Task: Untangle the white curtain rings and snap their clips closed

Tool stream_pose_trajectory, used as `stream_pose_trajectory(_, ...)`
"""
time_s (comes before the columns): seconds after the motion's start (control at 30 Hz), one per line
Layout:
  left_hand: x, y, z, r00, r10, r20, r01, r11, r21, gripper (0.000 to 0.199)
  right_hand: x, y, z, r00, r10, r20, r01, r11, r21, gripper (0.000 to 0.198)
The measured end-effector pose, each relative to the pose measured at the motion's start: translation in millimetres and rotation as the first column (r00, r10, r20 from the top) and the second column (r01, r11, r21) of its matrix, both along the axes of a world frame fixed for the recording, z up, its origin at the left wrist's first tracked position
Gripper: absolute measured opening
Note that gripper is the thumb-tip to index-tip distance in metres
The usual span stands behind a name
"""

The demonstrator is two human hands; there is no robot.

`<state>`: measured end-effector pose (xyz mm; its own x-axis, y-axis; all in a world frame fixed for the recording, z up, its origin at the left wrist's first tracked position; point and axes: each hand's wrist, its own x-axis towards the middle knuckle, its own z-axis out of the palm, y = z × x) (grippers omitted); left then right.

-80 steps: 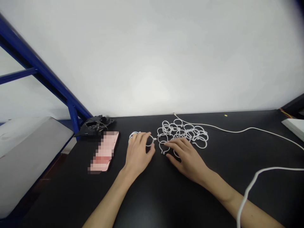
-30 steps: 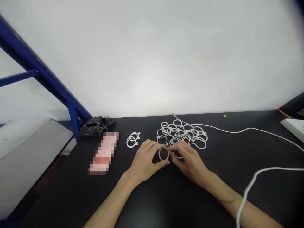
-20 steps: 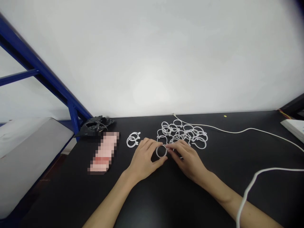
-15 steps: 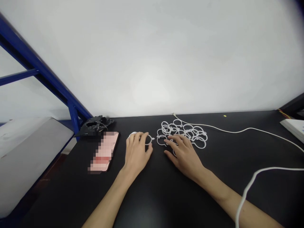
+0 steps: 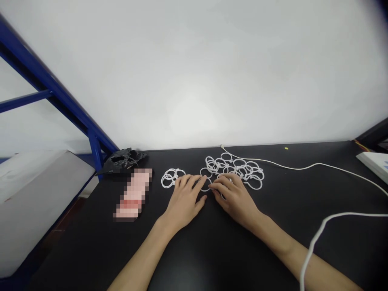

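My left hand (image 5: 185,200) is open, palm down, with its thumb apart from its fingers. Its index fingertip rests at a thin white ring (image 5: 206,190) between my hands. My right hand (image 5: 233,195) has its fingers curled, and the thumb and index fingertip come together at that ring's right edge. Behind and under the right hand lies a loose pile of white rings (image 5: 254,188), several of them with small tabs. A smaller group of white rings (image 5: 166,186) lies left of my left fingertips, partly hidden by them.
A phone with a blurred pink screen (image 5: 133,194) lies left on the black table (image 5: 188,262). Behind it sits a crumpled black plastic bag (image 5: 123,159). A white cable (image 5: 318,232) crosses my right forearm; a thinner cord (image 5: 291,167) runs behind the pile. A blue frame (image 5: 72,101) stands left.
My left hand has moved right, off the smaller ring group, towards my right hand. My right thumb and index finger have drawn together at a ring.
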<state>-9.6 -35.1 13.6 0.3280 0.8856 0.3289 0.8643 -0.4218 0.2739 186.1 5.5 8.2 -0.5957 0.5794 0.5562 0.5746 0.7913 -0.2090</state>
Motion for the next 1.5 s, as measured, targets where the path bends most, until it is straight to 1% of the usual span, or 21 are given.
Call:
stream_pose_trajectory(0.13,-3,2,-0.4,0.999,0.008,0.049,-0.01,0.999,0.051,0.037,-1,-3,6,0.995,0.048,-0.085,-0.052,0.998,-0.037,0.023)
stream_pose_trajectory(0.27,-6,2,2.6,0.986,0.002,0.166,-0.013,0.998,0.069,0.028,-2,-8,8,0.982,0.091,-0.164,-0.108,0.99,-0.096,0.026)
stream_pose_trajectory(0.4,-2,1,4.0,0.956,0.034,0.29,-0.043,0.999,0.025,0.029,-1,-10,6,0.963,0.089,-0.253,-0.125,0.984,-0.13,0.022)
stream_pose_trajectory(0.5,2,0,3.7,0.937,0.072,0.343,-0.071,0.997,-0.014,0.031,-1,-11,6,0.953,0.084,-0.29,-0.131,0.98,-0.149,0.019)
stream_pose_trajectory(0.63,2,1,4.8,0.912,0.117,0.393,-0.097,0.993,-0.07,0.033,0,-13,9,0.946,0.122,-0.301,-0.186,0.963,-0.193,0.024)
stream_pose_trajectory(0.73,2,1,6.5,0.895,0.139,0.424,-0.098,0.988,-0.116,0.033,0,-13,9,0.944,0.136,-0.301,-0.202,0.959,-0.199,0.029)
stream_pose_trajectory(0.8,2,0,6.8,0.898,0.128,0.422,-0.079,0.988,-0.131,0.032,-1,-13,8,0.942,0.132,-0.307,-0.196,0.962,-0.189,0.027)
stream_pose_trajectory(0.87,4,-1,6.2,0.913,0.087,0.397,-0.057,0.995,-0.086,0.032,-1,-12,6,0.942,0.122,-0.313,-0.187,0.964,-0.187,0.023)
stream_pose_trajectory(0.97,5,-2,4.7,0.944,0.006,0.33,-0.015,1.0,0.025,0.036,0,-10,5,0.944,0.114,-0.311,-0.183,0.962,-0.205,0.019)
stream_pose_trajectory(1.07,5,-4,3.8,0.956,-0.058,0.288,0.051,0.998,0.031,0.045,1,-9,6,0.945,0.113,-0.308,-0.185,0.958,-0.219,0.015)
stream_pose_trajectory(1.13,5,-5,3.7,0.956,-0.077,0.283,0.073,0.997,0.028,0.045,1,-9,6,0.947,0.113,-0.302,-0.185,0.957,-0.224,0.013)
stream_pose_trajectory(1.23,5,-4,3.2,0.956,-0.084,0.282,0.073,0.996,0.051,0.04,1,-9,7,0.951,0.113,-0.286,-0.182,0.957,-0.225,0.013)
stream_pose_trajectory(1.3,5,-3,2.4,0.96,-0.082,0.269,0.064,0.995,0.072,0.038,1,-9,7,0.96,0.098,-0.263,-0.157,0.965,-0.212,0.015)
stream_pose_trajectory(1.37,4,-1,0.9,0.972,-0.039,0.232,0.017,0.995,0.096,0.037,0,-7,5,0.975,0.058,-0.212,-0.1,0.976,-0.191,0.022)
stream_pose_trajectory(1.4,2,0,-0.1,0.979,0.011,0.202,-0.035,0.993,0.111,0.036,-1,-6,4,0.984,0.037,-0.176,-0.067,0.983,-0.17,0.028)
stream_pose_trajectory(1.47,-3,3,-2.5,0.978,0.165,0.128,-0.183,0.972,0.147,0.034,-3,-4,1,0.997,0.008,-0.08,-0.017,0.993,-0.115,0.037)
stream_pose_trajectory(1.5,-6,5,-3.7,0.964,0.249,0.09,-0.261,0.951,0.168,0.034,-5,-3,-1,1.0,0.003,-0.024,-0.005,0.996,-0.086,0.037)
